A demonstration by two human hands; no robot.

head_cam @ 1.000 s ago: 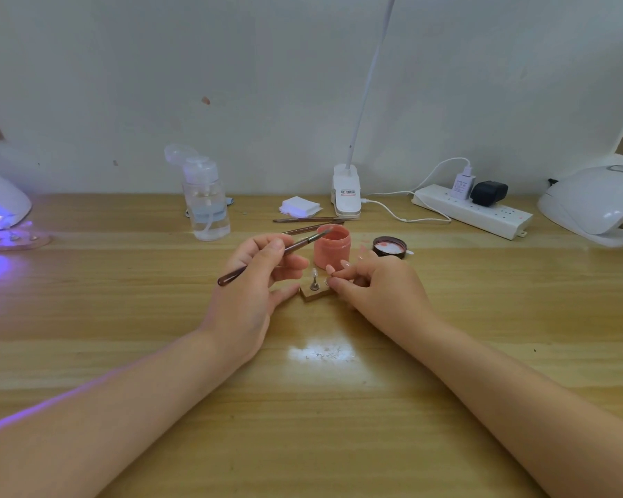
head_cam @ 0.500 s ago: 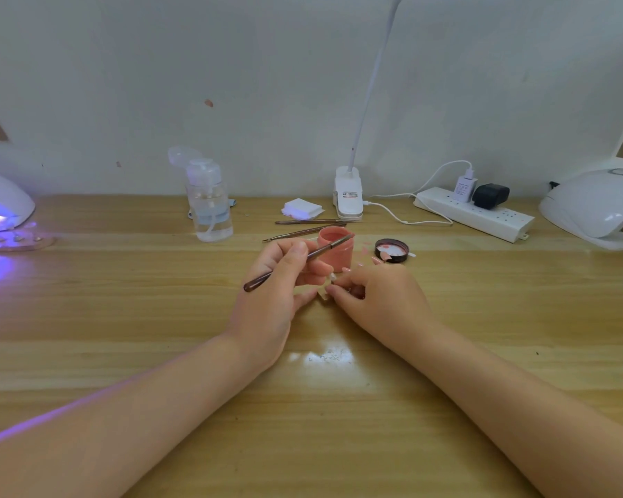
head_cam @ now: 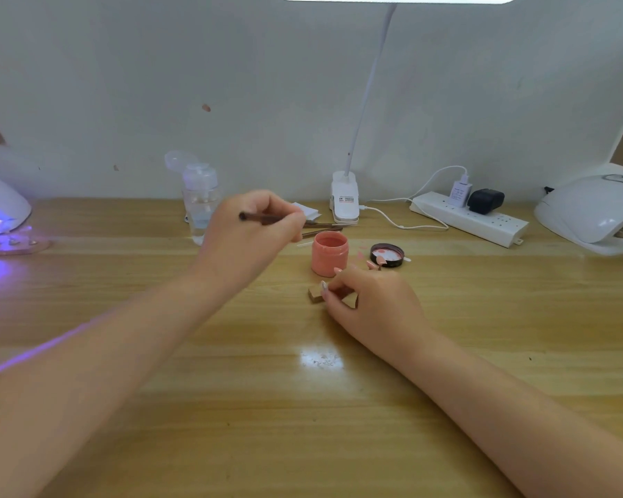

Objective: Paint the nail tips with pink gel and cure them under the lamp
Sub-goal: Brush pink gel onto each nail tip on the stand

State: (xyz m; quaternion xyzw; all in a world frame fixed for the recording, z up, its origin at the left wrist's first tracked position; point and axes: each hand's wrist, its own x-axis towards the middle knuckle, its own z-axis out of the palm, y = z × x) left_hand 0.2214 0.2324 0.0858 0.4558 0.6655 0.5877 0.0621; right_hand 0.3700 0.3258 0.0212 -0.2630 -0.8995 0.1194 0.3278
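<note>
Pinching the brush (head_cam: 267, 218) beside the open gel pot (head_cam: 329, 254), the left hand (head_cam: 252, 231) readies a reload; the right hand (head_cam: 369, 300) grips the nail stand (head_cam: 316, 295) steady.

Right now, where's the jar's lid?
The round black lid lies upturned on the wooden table, just right of the open pink gel jar, behind the right hand.

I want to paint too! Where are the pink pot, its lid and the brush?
pink pot (head_cam: 330, 259): head view, on its front wall.
lid (head_cam: 387, 255): head view, on its inside face.
brush (head_cam: 263, 218): head view, on the handle in the left hand (head_cam: 252, 231).
</note>
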